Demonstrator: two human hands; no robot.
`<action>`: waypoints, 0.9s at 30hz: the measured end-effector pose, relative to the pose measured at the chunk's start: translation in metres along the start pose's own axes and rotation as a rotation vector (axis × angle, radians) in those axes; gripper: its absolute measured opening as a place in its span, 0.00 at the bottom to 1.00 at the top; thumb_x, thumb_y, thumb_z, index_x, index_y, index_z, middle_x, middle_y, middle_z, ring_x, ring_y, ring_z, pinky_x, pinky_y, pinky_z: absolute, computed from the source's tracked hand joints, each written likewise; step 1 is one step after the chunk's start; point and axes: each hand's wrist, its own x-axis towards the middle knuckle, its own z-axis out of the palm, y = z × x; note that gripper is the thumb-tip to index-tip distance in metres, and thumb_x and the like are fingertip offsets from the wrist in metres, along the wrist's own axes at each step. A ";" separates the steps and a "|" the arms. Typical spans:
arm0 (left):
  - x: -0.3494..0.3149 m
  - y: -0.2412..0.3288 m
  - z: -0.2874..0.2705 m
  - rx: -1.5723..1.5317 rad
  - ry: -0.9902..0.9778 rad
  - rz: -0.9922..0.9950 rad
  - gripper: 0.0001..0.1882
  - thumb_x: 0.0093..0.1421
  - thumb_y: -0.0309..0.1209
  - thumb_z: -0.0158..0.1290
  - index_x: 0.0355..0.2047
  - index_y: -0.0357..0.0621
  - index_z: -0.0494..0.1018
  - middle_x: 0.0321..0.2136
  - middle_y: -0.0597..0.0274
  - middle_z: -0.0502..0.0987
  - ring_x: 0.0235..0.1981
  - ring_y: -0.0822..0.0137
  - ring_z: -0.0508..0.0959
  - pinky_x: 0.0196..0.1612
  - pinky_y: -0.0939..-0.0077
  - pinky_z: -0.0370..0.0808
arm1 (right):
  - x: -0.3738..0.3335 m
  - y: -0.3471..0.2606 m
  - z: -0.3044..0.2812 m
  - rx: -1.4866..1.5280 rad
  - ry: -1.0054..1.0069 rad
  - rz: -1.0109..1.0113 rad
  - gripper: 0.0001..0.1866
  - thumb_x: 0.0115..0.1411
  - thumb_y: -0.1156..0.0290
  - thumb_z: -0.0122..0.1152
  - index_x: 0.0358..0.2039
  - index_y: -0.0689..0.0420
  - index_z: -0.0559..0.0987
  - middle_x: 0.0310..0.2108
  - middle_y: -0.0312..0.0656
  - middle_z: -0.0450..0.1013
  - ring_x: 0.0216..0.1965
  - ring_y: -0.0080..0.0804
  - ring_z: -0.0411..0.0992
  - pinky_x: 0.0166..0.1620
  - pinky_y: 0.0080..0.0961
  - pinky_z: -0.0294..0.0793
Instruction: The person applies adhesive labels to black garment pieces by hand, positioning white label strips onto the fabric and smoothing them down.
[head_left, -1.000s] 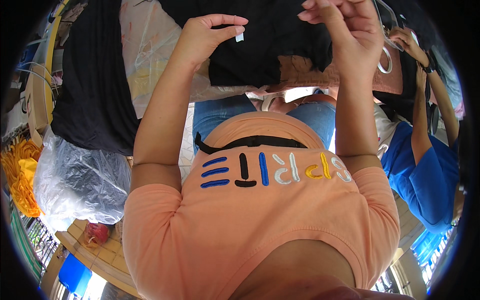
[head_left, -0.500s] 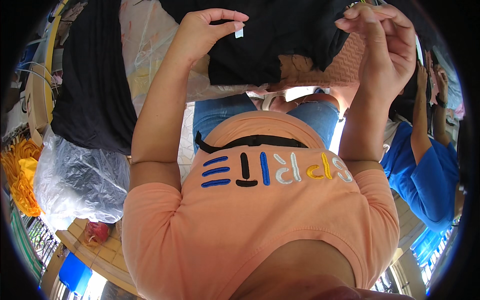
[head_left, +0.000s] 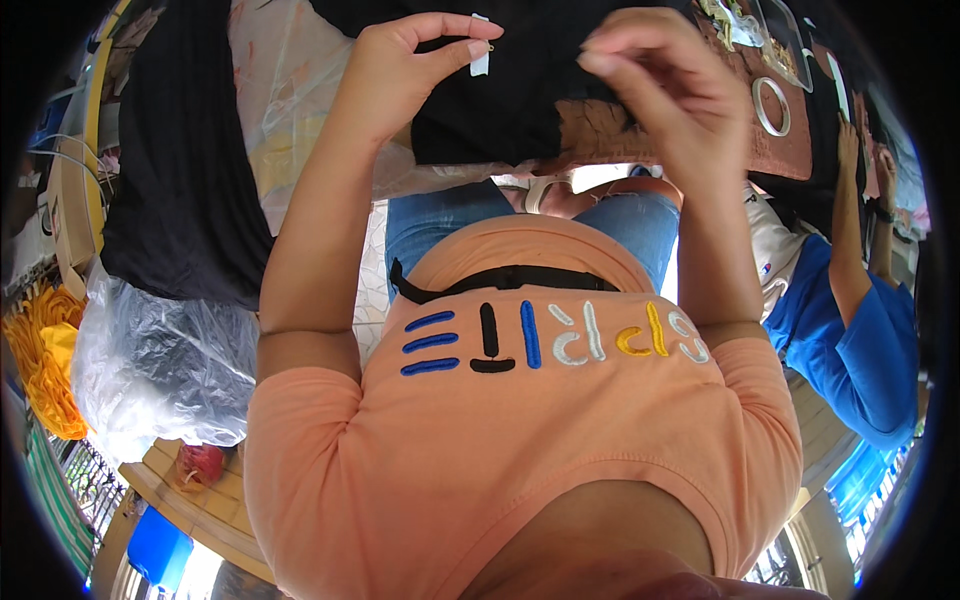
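My left hand (head_left: 405, 65) is closed in a pinch on a small white tag (head_left: 480, 66), which sticks out above and below the fingertips. A tiny gold-coloured speck shows beside the thumb; it is too small to name. To the right, my right hand (head_left: 670, 80) has thumb and index finger brought together, slightly smeared by motion. Whatever it may hold at the fingertips cannot be made out. Both hands are above a black cloth (head_left: 470, 130) spread across the worktop, its near edge hanging toward my lap.
Right of my hands lie a white ring (head_left: 771, 107), likely a tape roll, and a clear plastic box (head_left: 783, 45). Clear plastic sheeting (head_left: 290, 90) and more black fabric (head_left: 185, 170) are at left. A person in a blue shirt (head_left: 850, 340) works at the right.
My right hand has moved left, toward my left hand, uncovering the white ring and plastic box. More of the white tag shows at my left fingertips.
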 end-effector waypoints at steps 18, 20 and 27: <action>-0.007 0.015 -0.003 -0.253 -0.081 -0.165 0.09 0.63 0.24 0.62 0.44 0.36 0.82 0.36 0.66 0.83 0.36 0.78 0.79 0.43 0.85 0.76 | -0.006 0.018 0.022 -0.326 -0.061 0.086 0.10 0.57 0.80 0.68 0.40 0.57 0.87 0.29 0.32 0.73 0.32 0.17 0.73 0.39 0.15 0.73; -0.007 0.015 -0.003 -0.249 -0.081 -0.160 0.09 0.63 0.24 0.62 0.44 0.36 0.82 0.36 0.65 0.83 0.36 0.78 0.79 0.44 0.85 0.76 | -0.005 0.018 0.023 -0.340 -0.062 0.075 0.09 0.57 0.80 0.68 0.40 0.57 0.87 0.29 0.32 0.73 0.32 0.17 0.73 0.38 0.15 0.73; -0.008 0.021 -0.003 -0.233 -0.071 -0.160 0.10 0.63 0.25 0.62 0.44 0.36 0.82 0.37 0.64 0.84 0.37 0.77 0.80 0.44 0.85 0.77 | -0.005 0.018 0.023 -0.350 -0.056 0.062 0.09 0.57 0.80 0.68 0.40 0.57 0.87 0.28 0.31 0.73 0.32 0.17 0.73 0.38 0.15 0.73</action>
